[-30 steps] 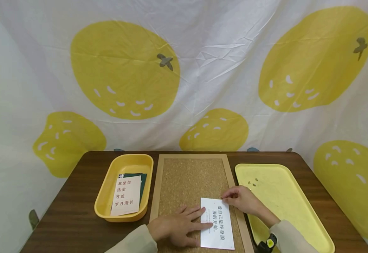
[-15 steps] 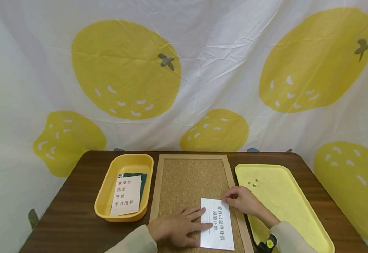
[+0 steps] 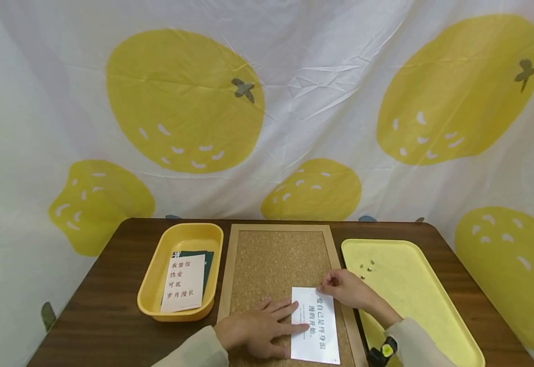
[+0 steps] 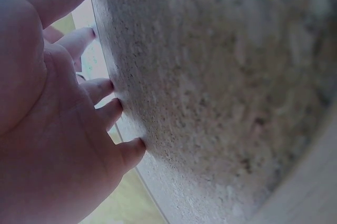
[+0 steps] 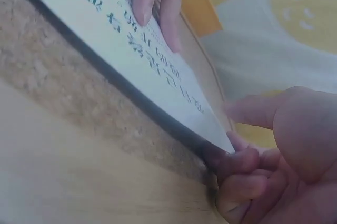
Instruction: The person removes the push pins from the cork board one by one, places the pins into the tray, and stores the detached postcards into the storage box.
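A white card (image 3: 314, 334) printed with dark Chinese characters lies on the cork board (image 3: 280, 260). My left hand (image 3: 269, 329) rests on the board with fingers spread, some fingertips on the card's left part. In the left wrist view, the left hand's fingertips (image 4: 134, 150) touch the cork. My right hand (image 3: 347, 290) is at the card's far right corner, fingers curled there. The right wrist view shows the card (image 5: 142, 50) bowed up along one edge, its corner at the right hand's curled fingers (image 5: 239, 163). Whether a pin is between those fingers is hidden.
Left of the board stands a yellow-orange basin (image 3: 145, 295) holding a pink card (image 3: 185, 283) and a dark green card (image 3: 208, 265). A pale yellow tray (image 3: 413, 295) lies to the right, with several small gold-coloured tacks (image 3: 370, 269). A lemon-patterned cloth (image 3: 294, 117) hangs behind the table.
The right hand has shifted slightly left over the card's corner. The left hand stays in place, and the tacks in the tray look the same.
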`<state>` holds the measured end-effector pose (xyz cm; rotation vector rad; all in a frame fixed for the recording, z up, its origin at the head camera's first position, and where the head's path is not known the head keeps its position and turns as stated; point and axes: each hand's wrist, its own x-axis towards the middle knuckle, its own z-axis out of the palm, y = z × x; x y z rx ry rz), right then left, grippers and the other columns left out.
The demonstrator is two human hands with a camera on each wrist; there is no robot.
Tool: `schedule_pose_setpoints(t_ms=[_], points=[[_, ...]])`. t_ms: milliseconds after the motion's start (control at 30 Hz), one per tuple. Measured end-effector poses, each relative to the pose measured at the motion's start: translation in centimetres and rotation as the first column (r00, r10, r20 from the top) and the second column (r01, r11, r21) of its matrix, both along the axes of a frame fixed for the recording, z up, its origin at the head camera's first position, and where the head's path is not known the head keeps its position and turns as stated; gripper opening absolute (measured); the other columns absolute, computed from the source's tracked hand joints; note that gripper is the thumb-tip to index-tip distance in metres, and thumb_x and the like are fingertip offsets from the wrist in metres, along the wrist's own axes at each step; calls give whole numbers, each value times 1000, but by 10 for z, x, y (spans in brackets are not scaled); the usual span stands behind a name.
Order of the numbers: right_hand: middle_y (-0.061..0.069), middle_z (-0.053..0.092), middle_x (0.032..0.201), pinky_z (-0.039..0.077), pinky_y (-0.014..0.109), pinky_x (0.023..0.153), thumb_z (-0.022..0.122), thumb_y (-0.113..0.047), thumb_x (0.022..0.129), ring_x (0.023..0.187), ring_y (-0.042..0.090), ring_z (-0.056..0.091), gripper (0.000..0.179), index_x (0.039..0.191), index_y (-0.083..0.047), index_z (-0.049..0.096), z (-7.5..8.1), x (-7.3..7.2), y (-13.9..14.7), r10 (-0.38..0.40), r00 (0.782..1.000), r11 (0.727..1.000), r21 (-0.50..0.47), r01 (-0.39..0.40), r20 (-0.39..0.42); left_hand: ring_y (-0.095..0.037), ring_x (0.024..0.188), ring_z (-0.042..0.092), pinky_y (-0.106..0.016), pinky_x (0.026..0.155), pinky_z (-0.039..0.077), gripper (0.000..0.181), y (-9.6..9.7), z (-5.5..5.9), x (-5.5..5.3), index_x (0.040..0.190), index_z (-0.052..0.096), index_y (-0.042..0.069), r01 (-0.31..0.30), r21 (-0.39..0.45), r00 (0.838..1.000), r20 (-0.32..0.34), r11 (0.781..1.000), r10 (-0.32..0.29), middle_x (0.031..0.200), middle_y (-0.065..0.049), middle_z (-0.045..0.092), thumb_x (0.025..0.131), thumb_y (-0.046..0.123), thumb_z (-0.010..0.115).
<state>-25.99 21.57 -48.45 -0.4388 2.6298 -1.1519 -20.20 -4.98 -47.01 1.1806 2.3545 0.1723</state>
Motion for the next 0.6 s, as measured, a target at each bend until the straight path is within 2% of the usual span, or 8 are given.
schedule_pose_setpoints(t_ms=[200, 367, 500, 600], points=[[-2, 50, 55, 32, 19, 40, 65, -17, 95, 44, 8, 41, 14, 86, -8, 59, -2, 2, -2, -66, 987, 993, -87, 80, 144, -15, 154, 5, -52, 122, 14, 62, 0, 0, -1, 153, 26, 48, -15, 5, 1000, 20, 1000, 15, 167, 6, 8, 98, 51, 53], [-3, 47, 49, 32, 19, 38, 64, -17, 95, 41, 7, 41, 13, 91, -7, 57, -4, 4, -2, -92, 978, 986, -121, 116, 185, -15, 154, 4, -52, 122, 13, 62, 0, -1, -1, 153, 25, 49, -19, 7, 999, 32, 1000, 19, 167, 7, 7, 98, 51, 54], [-2, 47, 51, 32, 19, 38, 65, -18, 94, 41, 8, 41, 15, 96, -5, 58, -6, 4, 0, -51, 978, 982, -166, 85, 204, -15, 153, 5, -52, 122, 14, 62, 0, -1, -1, 153, 25, 48, -17, 12, 1000, 23, 1000, 17, 167, 7, 8, 98, 51, 54], [-2, 48, 54, 32, 19, 39, 69, -16, 92, 43, 8, 40, 18, 101, -4, 58, -8, 3, 4, 28, 978, 980, -199, 14, 207, -15, 153, 6, -53, 122, 15, 62, 0, -1, 0, 153, 26, 48, -13, 15, 1000, 12, 1000, 13, 167, 6, 9, 98, 50, 54]])
